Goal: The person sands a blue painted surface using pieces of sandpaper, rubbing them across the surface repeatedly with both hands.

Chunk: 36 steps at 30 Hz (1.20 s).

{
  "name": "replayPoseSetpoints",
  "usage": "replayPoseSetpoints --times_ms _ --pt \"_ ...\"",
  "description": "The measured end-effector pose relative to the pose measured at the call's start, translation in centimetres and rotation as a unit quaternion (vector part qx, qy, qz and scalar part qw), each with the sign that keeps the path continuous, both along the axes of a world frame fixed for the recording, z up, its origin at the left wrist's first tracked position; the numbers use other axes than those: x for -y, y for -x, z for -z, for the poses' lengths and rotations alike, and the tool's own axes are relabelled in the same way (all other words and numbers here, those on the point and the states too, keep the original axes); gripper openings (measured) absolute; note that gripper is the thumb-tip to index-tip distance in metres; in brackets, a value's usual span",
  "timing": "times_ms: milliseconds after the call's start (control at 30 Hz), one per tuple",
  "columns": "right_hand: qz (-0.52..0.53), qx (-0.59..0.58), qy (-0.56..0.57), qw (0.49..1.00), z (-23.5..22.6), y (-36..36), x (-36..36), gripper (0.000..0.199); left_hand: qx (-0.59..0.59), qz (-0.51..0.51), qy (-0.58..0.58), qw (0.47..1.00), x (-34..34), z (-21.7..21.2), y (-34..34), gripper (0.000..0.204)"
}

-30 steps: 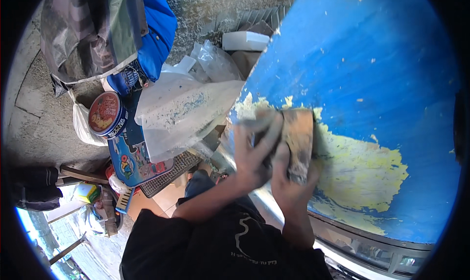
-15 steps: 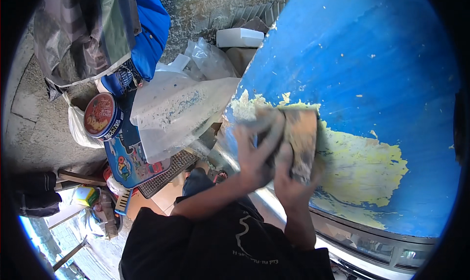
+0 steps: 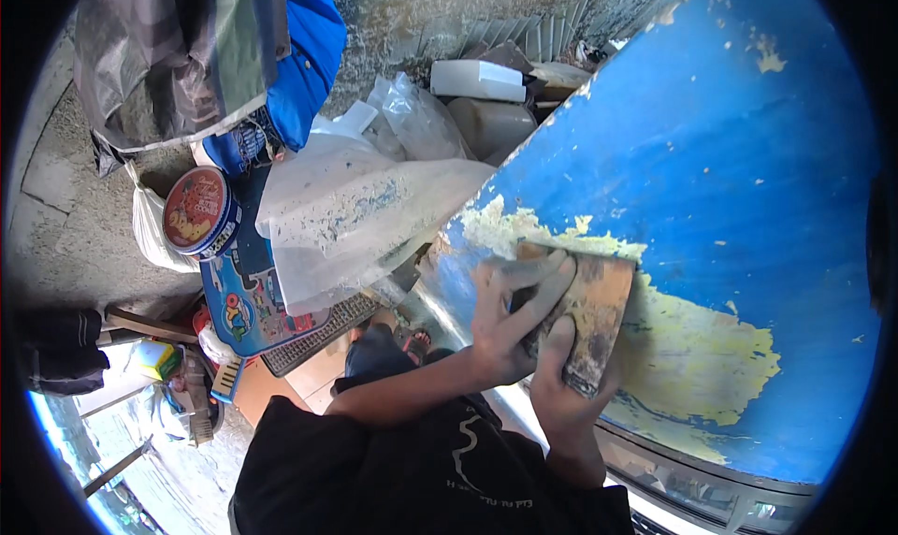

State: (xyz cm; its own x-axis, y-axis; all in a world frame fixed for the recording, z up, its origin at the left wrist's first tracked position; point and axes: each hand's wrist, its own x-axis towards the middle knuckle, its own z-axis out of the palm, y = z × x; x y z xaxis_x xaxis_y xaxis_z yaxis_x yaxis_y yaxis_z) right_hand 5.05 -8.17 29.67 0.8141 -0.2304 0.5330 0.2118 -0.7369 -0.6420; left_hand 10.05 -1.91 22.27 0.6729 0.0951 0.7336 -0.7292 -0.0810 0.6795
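A worn, flat wooden block (image 3: pixel 599 296) with dark smudges lies against a large blue painted panel (image 3: pixel 748 189). Both of my hands grip it. My left hand (image 3: pixel 508 315) is closed over its left side, dusty fingers bent across the top face. From the near side my right hand (image 3: pixel 571 399) clasps the block, its thumb along the top and its other fingers mostly hidden at the right edge. Around and right of the block spreads a ragged pale yellow patch (image 3: pixel 702 348) where the blue paint is gone. The block's underside is hidden.
Left of the panel hangs a cloudy plastic sheet (image 3: pixel 365 208). A round cookie tin (image 3: pixel 195 212) sits by a colourful printed board (image 3: pixel 248 296). Behind are a white box (image 3: pixel 478 80) and clear plastic bags (image 3: pixel 412 114). A dark tarp (image 3: pixel 182 58) hangs at upper left.
Both hands and the block have come slightly nearer to me over the yellow patch, their grip kept. The whole view has also shifted, showing more of the panel's far left edge.
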Motion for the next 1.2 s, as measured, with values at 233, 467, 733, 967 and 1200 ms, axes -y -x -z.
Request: replayPoseSetpoints --times_ms 233,467,733,967,1200 --pt "0.019 0.068 -0.026 0.997 0.4 -0.9 -1.1 0.008 -0.005 -0.025 -0.04 0.999 -0.8 -0.5 -0.8 0.058" --pt "0.02 0.044 -0.078 0.996 1.5 -0.4 -1.1 0.008 -0.008 -0.011 -0.061 0.998 -1.3 0.5 -0.6 0.06" --pt "0.005 0.017 -0.001 1.0 2.6 -0.2 0.1 0.025 -0.005 -0.024 -0.073 0.997 -1.1 -0.3 -0.8 0.062" --pt "0.002 0.023 -0.037 0.999 1.9 -1.2 -0.8 0.013 -0.023 -0.012 -0.056 0.998 -1.8 0.0 -0.3 0.063" --pt "0.001 0.018 -0.09 0.996 1.4 -1.0 -1.3 0.012 -0.021 -0.006 -0.065 0.998 -2.0 0.2 0.3 0.064"
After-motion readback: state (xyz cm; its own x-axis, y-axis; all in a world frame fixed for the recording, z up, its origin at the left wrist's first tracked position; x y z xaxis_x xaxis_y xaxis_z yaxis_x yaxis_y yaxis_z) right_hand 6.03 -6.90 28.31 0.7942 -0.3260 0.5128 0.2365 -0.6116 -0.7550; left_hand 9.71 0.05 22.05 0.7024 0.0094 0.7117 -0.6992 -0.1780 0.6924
